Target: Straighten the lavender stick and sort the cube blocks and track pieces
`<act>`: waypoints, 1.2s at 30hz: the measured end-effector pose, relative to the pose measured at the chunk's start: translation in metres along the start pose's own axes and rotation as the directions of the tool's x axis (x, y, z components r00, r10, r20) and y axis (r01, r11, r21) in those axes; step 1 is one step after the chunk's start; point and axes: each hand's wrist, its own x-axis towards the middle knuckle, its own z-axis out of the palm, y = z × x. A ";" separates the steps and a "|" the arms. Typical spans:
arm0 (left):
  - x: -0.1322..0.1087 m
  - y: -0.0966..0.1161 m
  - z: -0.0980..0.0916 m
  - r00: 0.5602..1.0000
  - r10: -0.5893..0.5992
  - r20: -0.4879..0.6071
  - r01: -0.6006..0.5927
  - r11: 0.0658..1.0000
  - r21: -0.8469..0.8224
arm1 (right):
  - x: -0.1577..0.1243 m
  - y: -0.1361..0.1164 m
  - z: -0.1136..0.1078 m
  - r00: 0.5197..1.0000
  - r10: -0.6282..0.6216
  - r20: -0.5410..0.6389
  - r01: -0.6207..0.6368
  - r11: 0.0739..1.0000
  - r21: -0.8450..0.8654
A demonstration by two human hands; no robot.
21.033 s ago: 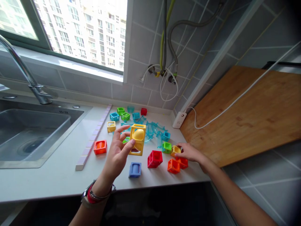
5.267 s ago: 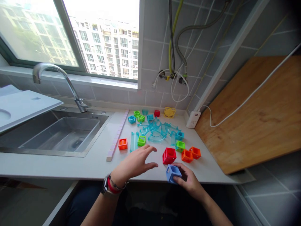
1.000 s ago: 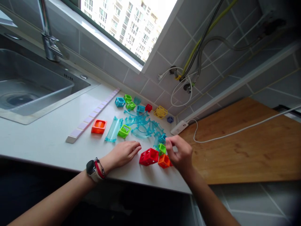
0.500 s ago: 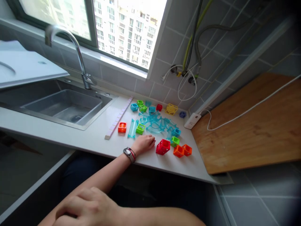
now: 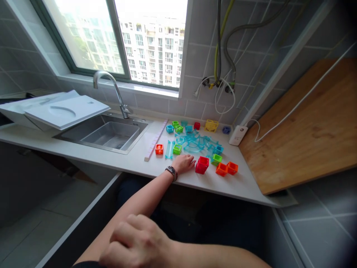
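My left hand [image 5: 183,163] rests on the countertop, fingers loosely curled, with nothing visible in it; a dark watch is on its wrist. Just right of it, apart from the fingers, stands a red open-framed block [image 5: 202,165]. A green cube frame [image 5: 177,149] and clear blue track pieces [image 5: 192,143] lie beyond it. My right hand [image 5: 136,240] is closed in a fist close to the camera, over my left forearm; whether it touches the arm I cannot tell. An orange-red cube [image 5: 159,149] sits left of the green one, and orange cubes [image 5: 222,169] lie to the right.
A pale ruler-like strip [image 5: 156,140] lies beside the sink [image 5: 125,143]. A white panel [image 5: 67,111] rests over the sink's left part. A yellow frame [image 5: 211,125] and a white power strip [image 5: 238,134] are at the back right, beside a leaning wooden board [image 5: 301,130].
The camera view has swung left and up, so the counter appears shifted to the right. My left hand stays in the same place by the red block; the right stays curled over the left arm.
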 end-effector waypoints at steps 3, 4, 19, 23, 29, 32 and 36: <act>-0.001 0.002 -0.001 1.000 -0.011 0.016 0.011 1.000 0.009 | -0.005 0.004 -0.023 0.963 0.258 -0.076 -0.259 0.966 -0.007; -0.002 0.003 -0.001 1.000 -0.013 0.021 0.013 1.000 0.010 | -0.004 0.006 -0.031 0.920 0.383 -0.087 -0.385 0.923 -0.007; -0.002 0.002 0.003 1.000 -0.017 0.010 0.018 1.000 -0.025 | 0.004 -0.033 -0.073 0.916 0.400 -0.033 -0.395 0.913 0.099; -0.001 0.002 0.005 1.000 -0.025 0.004 0.025 1.000 -0.017 | 0.004 -0.031 -0.082 0.877 0.477 0.060 -0.480 0.876 0.051; -0.001 0.002 0.005 0.999 -0.039 -0.011 0.039 0.999 -0.007 | 0.001 -0.048 -0.082 0.917 0.378 0.130 -0.396 0.905 0.155; -0.002 0.002 0.004 0.999 -0.038 -0.015 0.038 0.999 -0.005 | 0.001 -0.046 -0.084 0.872 0.474 0.120 -0.483 0.873 0.070; -0.002 0.002 0.003 0.999 -0.040 -0.018 0.040 0.999 -0.007 | 0.000 -0.050 -0.077 0.894 0.426 0.137 -0.444 0.884 0.147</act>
